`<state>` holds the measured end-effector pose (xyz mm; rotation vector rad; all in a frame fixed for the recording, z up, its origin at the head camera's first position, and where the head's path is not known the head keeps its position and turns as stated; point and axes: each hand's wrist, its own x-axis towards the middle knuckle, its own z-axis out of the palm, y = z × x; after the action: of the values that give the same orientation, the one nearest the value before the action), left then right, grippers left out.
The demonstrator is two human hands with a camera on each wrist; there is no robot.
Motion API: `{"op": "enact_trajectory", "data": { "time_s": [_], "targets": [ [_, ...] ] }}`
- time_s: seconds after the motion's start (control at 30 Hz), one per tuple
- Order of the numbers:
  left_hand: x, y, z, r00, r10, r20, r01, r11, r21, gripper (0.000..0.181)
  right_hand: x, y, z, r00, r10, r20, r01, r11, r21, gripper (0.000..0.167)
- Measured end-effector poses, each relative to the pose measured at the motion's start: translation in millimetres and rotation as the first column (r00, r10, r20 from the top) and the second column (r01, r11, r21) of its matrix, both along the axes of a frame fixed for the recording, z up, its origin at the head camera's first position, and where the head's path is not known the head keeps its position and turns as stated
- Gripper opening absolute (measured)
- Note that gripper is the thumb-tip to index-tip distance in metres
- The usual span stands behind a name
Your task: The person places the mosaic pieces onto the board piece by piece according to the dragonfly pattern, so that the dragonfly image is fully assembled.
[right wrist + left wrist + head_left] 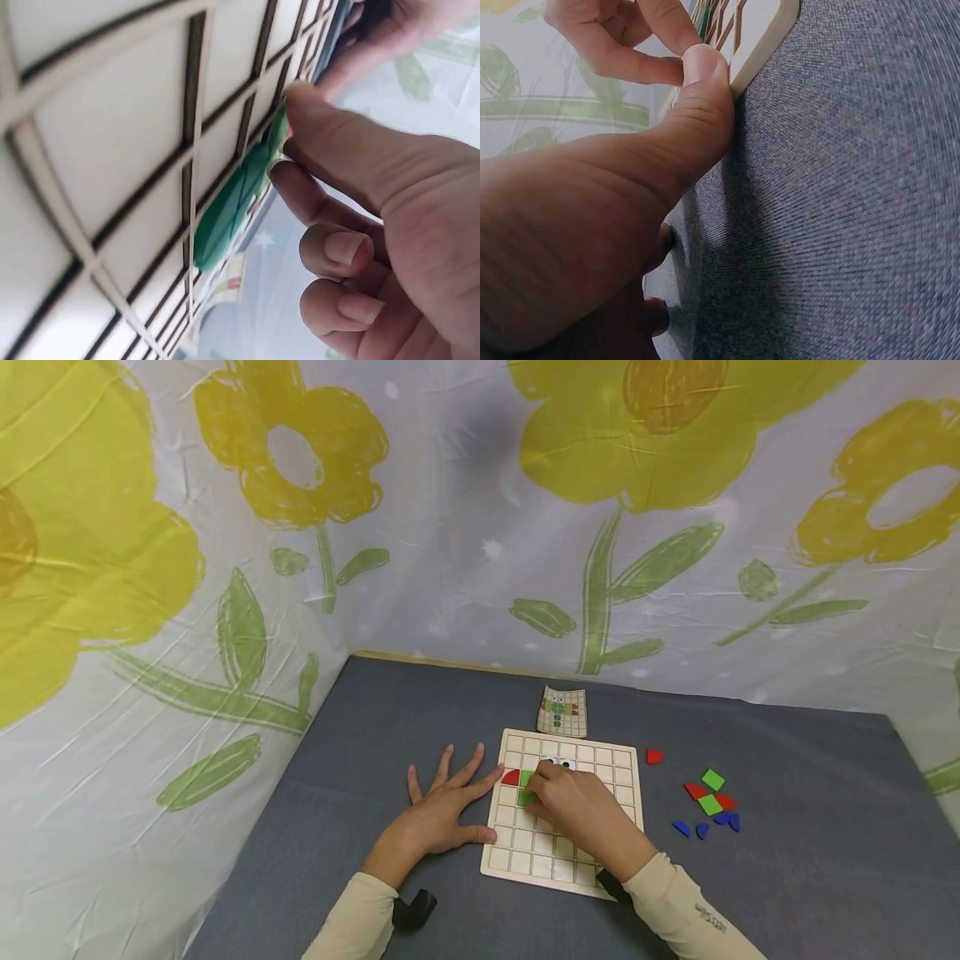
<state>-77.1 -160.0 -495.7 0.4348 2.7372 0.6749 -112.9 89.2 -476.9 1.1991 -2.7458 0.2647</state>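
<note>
A wooden grid board (517, 862) lies on the dark table. My left hand (438, 818) is spread at its left edge, with the thumb (705, 82) and index fingertip touching the rim. Over the board's upper middle, my right hand (581, 810) pinches a green piece (279, 127) between thumb and index finger, against the grid. Other green pieces (229, 210) sit in cells beside it in the right wrist view. A red piece (511, 777) lies in a cell at the left, next to a green one (527, 778). Round eye pieces (566, 765) show above my right hand, partly covered.
A small pattern card (570, 727) stands behind the board. To the right lie a red piece (654, 757), green pieces (713, 779), more red pieces (725, 802) and several blue pieces (681, 828). A flower-printed cloth (450, 568) hangs behind the table.
</note>
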Motion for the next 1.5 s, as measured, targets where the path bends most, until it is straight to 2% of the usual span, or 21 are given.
{"op": "enact_trajectory", "data": {
  "time_s": [0.13,0.3,0.5,0.7,0.93,1.27,1.5],
  "targets": [
    [0.0,0.5,1.0,1.0,0.003,0.007,-0.003,1.0,0.003,0.097,-2.7,8,5.3,0.999,-0.025,0.039,0.026,0.999,-0.034,0.023],
    [0.4,0.8,2.2,1.0,0.004,0.004,-0.004,1.0,0.007,0.097,-7.8,25,11.7,0.998,-0.055,0.041,0.058,0.997,-0.058,0.018],
    [0.3,1.4,0.8,1.0,0.011,0.002,-0.011,1.0,0.004,0.098,-12.7,51,16.7,0.989,-0.131,0.065,0.136,0.988,-0.076,0.017],
    [0.5,1.7,1.2,1.0,0.008,0.01,-0.008,1.0,0.001,0.098,-13.2,84,17.5,0.974,-0.215,0.07,0.221,0.972,-0.086,0.015],
    [0.2,1.1,0.5,1.0,0.015,0.008,-0.015,1.0,-0.009,0.098,-10.8,119,17.9,0.959,-0.276,0.069,0.281,0.954,-0.101,0.016],
    [-0.6,1.7,-0.5,1.0,0.014,0.007,-0.014,1.0,-0.018,0.099,-5.1,157,16.5,0.922,-0.37,0.117,0.378,0.924,-0.055,0.019],
    [-0.2,1.9,0.6,1.0,0.014,0.012,-0.014,1.0,-0.011,0.098,0.3,177,13.5,0.903,-0.417,0.105,0.422,0.906,-0.031,0.024]
  ]
}}
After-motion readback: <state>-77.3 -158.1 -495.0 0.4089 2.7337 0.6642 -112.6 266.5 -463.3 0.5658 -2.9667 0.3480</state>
